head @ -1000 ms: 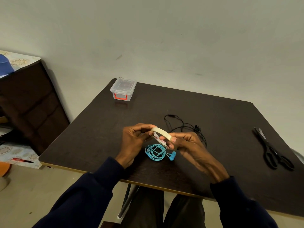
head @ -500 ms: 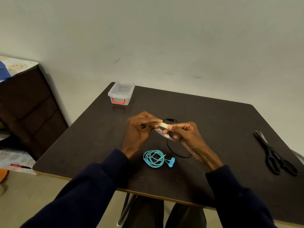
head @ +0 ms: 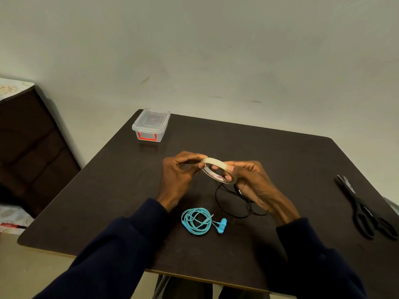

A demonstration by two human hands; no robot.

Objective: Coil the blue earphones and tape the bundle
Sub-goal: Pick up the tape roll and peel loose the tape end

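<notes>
Two hands meet over the middle of a dark table [head: 280, 158], both on a cream tape roll [head: 218, 169] held just above the surface. The right hand [head: 254, 186] has its fingers curled round the roll's right side and steadies it. The left hand [head: 179, 175] pinches the roll's left edge between thumb and fingertips, apparently feeling for the loose end; whether any tape has lifted cannot be told.

The blue earphones [head: 197, 221] lie lower in the frame, below the hands and apart from them, already wound into a flat coil on the table with the earbuds [head: 222, 225] sticking out to its right. No tape is on the coil yet. A loose black cable [head: 228, 203] lies under and around the right hand. Scissors [head: 367, 212] rest at the right edge of the frame, and a lidded clear plastic box [head: 151, 125] with a red latch sits at the table's upper left corner.

The step in hand looks to be freeing a strip of tape. It would go best with the right hand keeping the roll from turning while a left fingernail lifts the end. Only a short strip should be drawn off, held taut so it does not fold on itself. The coil may spring open when lifted, so it should be pinched across all its strands before the tape goes round.
</notes>
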